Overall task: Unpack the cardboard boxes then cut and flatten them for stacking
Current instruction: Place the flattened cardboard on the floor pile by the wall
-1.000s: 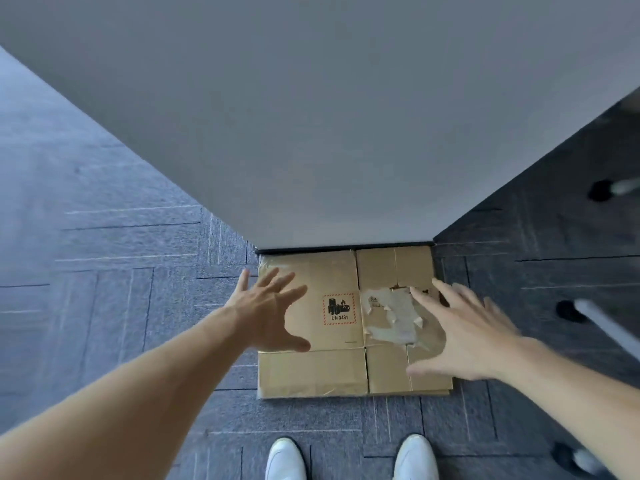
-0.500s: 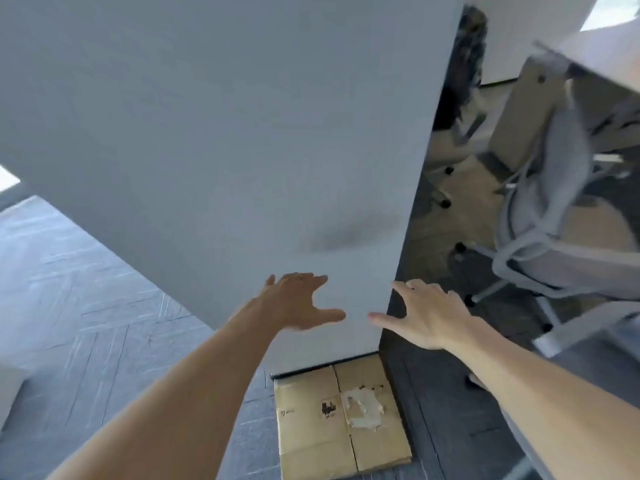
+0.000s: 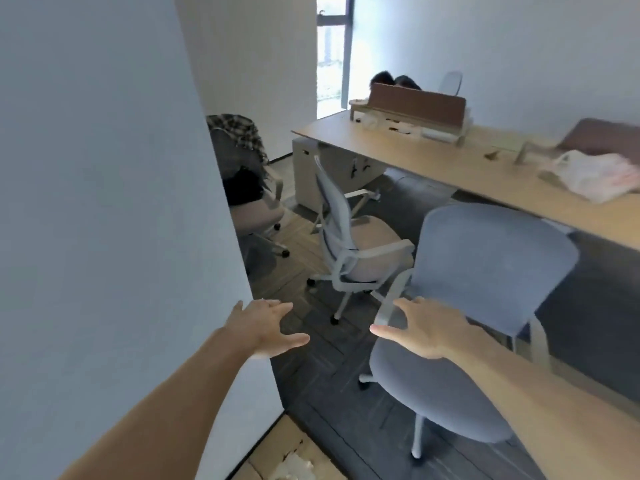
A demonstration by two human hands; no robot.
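Observation:
A flattened brown cardboard box (image 3: 287,452) with a torn label lies on the floor at the bottom edge, against the foot of a white wall; only its far corner shows. My left hand (image 3: 263,327) is raised in front of the wall's corner, fingers spread, holding nothing. My right hand (image 3: 426,327) is raised beside it, fingers spread and empty, in front of a blue-grey chair. Both hands are well above the cardboard and apart from it.
A white wall (image 3: 104,202) fills the left. A blue-grey office chair (image 3: 485,271) stands close on the right, with two more chairs (image 3: 349,244) behind. A long wooden desk (image 3: 450,161) runs along the right, with a bag on it. Dark carpet floor lies between.
The view has swung up and to the right, away from the cardboard on the floor toward the chairs and desk. Both hands have lifted off the cardboard and stay spread and empty.

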